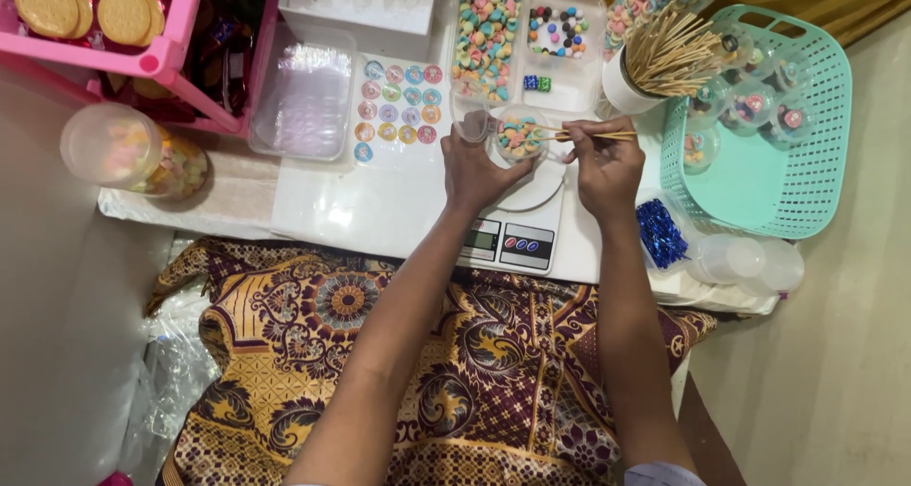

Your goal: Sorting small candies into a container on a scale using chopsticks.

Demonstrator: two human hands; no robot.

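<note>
1. Head view: The left hand [477, 168] is curled around the side of a small clear cup [519, 137]. The cup is full of little pastel candies.
2. The cup sits on the round white plate of a kitchen scale [512, 230]. The scale is on the white table [380, 201], right in front of the person.
3. The right hand [604, 163] is closed in a pinch on a thin wooden stick [588, 136]. The stick lies flat and its tip points into the top of the cup.
4. Behind the right hand is a white pot of wooden sticks [664, 59]. The sticks fan out of the top.
5. Behind the cup is a clear tray of pastel candies [486, 35]. Next to it is a clear part with darker colored beads [560, 30].
6. A sheet of round stickers [399, 111] lies to the left of the cup. Beside it is an empty clear box [306, 95].
7. A teal basket [769, 125] is at the right. Small filled cups with lids lie in its far corner.
8. Near the right wrist is a little bag of shiny blue bits [660, 232]. Some clear round lids [750, 261] lie just past it.
9. At the far left is a clear jar [133, 152] on its side, and a pink shelf with round biscuits [90, 11].
10. A brown patterned cloth [380, 353] covers the person's lap.
</note>
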